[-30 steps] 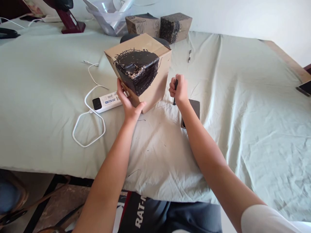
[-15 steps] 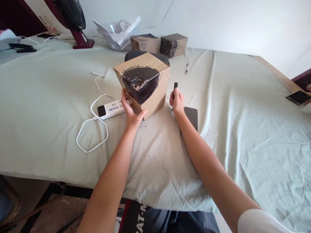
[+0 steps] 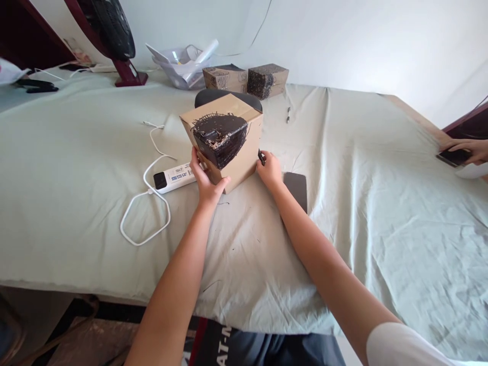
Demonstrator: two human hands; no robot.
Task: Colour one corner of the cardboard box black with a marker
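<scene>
A brown cardboard box (image 3: 244,152) is tilted with one corner toward me, and a rough black coating (image 3: 221,132) covers that corner. My left hand (image 3: 206,183) grips the box at its lower left, with the thumb on the front face and the fingers along the side. At the box's right side, my right hand (image 3: 270,170) is closed around a black pen-shaped tool (image 3: 261,157). Most of this tool is hidden by the fingers; whether it touches the box I cannot tell. A dark flat phone-like slab (image 3: 296,189) lies beside my right wrist.
A white power strip (image 3: 175,178) with a looped cable lies left of the box. Behind stand two black-marked boxes (image 3: 224,79), a clear plastic basket (image 3: 177,71) and a dark red fan (image 3: 124,73). A pen (image 3: 288,115) lies farther back. Another person's hand (image 3: 475,150) holds a phone at right.
My right hand has moved down and left to the box's side, and the black tool has tipped from upright. The left hand keeps its grip. Another person's hand has come onto the phone at right.
</scene>
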